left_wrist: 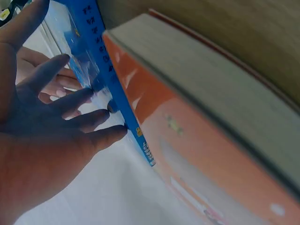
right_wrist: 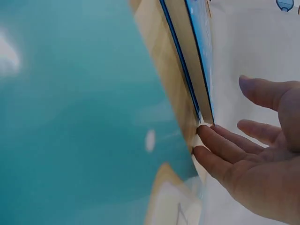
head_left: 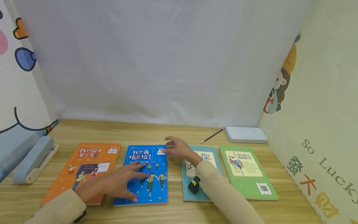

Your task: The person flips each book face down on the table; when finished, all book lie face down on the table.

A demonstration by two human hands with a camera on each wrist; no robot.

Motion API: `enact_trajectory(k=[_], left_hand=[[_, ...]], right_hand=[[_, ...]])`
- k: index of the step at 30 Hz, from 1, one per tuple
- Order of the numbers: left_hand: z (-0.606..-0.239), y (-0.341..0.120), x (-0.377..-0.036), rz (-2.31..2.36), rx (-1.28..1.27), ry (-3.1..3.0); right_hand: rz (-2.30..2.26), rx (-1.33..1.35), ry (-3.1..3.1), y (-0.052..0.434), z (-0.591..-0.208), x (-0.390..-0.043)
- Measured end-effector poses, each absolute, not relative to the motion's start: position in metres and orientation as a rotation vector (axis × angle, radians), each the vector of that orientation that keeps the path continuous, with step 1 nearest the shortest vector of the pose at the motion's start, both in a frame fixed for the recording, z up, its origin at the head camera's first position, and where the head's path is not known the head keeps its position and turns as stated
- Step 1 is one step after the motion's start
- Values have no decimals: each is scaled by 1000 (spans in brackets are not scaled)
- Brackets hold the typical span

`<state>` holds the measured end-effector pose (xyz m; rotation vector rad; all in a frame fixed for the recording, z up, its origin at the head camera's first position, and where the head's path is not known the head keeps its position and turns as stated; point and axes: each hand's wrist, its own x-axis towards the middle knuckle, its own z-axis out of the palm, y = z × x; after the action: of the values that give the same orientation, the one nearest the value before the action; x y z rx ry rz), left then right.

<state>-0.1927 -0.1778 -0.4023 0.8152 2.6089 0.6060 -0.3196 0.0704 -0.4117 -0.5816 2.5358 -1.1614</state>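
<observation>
On bench: four books in a row.
Left hand (head_left: pixel 117 184): lay flat, fingers straight, on blue book (head_left: pixel 144 175).
Right hand (head_left: pixel 180 149): fingers straight, touched its top corner.

Glossy blue book (head_left: pixel 145 174) on matt wooden table (head_left: pixel 173 133)

The wooden table (head_left: pixel 173 214) bears four books (side by side), a pencil (head_left: pixel 212 136).

- Our left hand (head_left: pixel 118 183) lies flat, fingers straight and spread, palm down.
- Our right hand (head_left: pixel 179 149) reaches forward, fingers extended and relaxed.
- Both forearms wear beige sleeves.
</observation>
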Motion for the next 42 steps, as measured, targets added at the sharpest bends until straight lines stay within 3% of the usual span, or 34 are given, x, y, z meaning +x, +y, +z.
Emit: enact_trajectory(k=[24,42], left_hand=[[-405,-177,-188,533,789,2590],[-405,-177,-189,567,791,2574]], right_hand=[[-1035,-436,2675,43,-404,-321],[-1668,-97,2278,43,-412,-326]])
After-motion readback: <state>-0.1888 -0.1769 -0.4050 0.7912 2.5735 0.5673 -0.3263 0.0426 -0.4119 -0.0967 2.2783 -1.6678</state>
